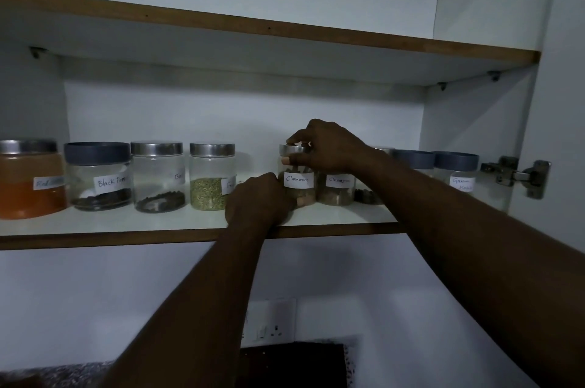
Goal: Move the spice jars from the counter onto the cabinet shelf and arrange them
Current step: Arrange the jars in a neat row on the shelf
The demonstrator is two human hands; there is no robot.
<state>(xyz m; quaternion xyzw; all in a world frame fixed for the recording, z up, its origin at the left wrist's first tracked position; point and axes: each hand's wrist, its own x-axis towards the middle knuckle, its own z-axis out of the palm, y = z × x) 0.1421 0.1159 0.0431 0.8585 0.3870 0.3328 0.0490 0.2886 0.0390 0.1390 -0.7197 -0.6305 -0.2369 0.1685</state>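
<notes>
Inside the cabinet (474, 121): two white shelves edged in brown, and the door swung open at 3 o'clock.
Upper shelf (221, 23): runs across at 12 o'clock.
Lower shelf (126, 224): crosses the middle of the view and carries one row of jars.
Bench (63, 372): a dark speckled strip at 7 o'clock, far below the shelf.
Red jar (30, 182): widest of the row, at the far 9 o'clock end, with orange-red powder and a steel lid.
Black Pepper jar (98, 177): just beside the red jar on its 3 o'clock side, with a blue-grey lid.
Steel-lidded pair (158, 177): next along, one with dark grains and one with green seeds.
Right hand (329, 147): comes over from 4 o'clock, its fingers and thumb curled around the lid of the Cinnamon jar.
Left hand (258, 197): reaches up from 6 o'clock, its fingers curled against the lower 9 o'clock side of that jar.
Cinnamon jar (297, 180): upright on the lower shelf near the centre, its label facing out.
Second Cinnamon jar (338, 188): touching it at 3 o'clock.
Blue-lidded jars (459, 175): two at the 3 o'clock end, partly hidden behind the right forearm.
Hinge (516, 177): metal, at 3 o'clock.
Wall socket (269, 321): at 6 o'clock.
</notes>
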